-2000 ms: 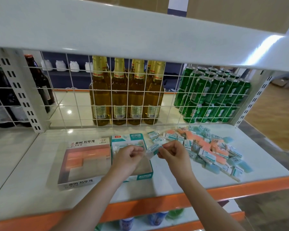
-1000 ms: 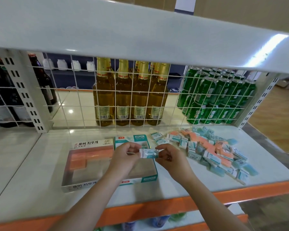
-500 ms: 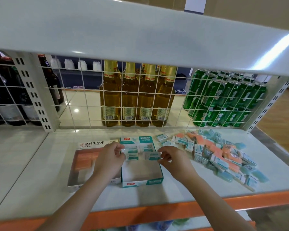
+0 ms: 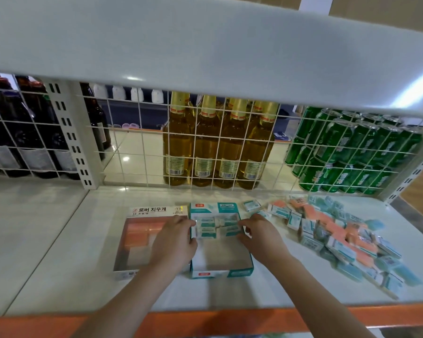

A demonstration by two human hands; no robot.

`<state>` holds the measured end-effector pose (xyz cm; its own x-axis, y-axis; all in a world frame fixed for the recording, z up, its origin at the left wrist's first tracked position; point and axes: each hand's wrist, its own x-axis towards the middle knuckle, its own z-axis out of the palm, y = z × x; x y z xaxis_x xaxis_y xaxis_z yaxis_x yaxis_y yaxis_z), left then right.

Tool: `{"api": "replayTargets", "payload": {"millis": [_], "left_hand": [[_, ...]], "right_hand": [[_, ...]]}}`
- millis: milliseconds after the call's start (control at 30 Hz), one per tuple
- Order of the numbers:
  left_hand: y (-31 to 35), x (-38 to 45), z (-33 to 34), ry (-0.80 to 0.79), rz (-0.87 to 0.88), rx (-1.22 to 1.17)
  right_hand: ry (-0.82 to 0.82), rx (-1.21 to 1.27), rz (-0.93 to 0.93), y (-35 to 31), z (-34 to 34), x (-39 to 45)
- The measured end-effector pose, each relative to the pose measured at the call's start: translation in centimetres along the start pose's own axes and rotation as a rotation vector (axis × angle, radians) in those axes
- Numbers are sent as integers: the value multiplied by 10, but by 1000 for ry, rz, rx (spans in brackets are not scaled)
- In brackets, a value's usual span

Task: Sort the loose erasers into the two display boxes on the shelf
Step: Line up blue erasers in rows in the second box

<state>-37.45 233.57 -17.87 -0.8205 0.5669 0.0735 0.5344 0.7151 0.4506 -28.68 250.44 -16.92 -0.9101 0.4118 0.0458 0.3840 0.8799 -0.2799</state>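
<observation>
White shelf, wire grid behind. Teal box just right of orange box. Left hand and right hand flank teal erasers at its back; grip unclear. Loose pile further right.

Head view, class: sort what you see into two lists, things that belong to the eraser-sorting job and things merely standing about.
Belongs to the job:
teal cardboard display box
orange-and-white cardboard display box
loose pile of teal and orange erasers
left hand
right hand

Standing about:
yellow glass bottles
green cans
dark glass bottles
</observation>
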Motion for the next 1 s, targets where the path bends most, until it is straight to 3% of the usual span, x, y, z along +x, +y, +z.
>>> {"api": "replayTargets", "payload": {"millis": [600,1000], "left_hand": [[0,-1,3,25,35,-4],[12,1,-6,42,66,-75]], "right_hand": [[16,-150,25,-10,12,11],[144,13,72,11,-2,-8]]}}
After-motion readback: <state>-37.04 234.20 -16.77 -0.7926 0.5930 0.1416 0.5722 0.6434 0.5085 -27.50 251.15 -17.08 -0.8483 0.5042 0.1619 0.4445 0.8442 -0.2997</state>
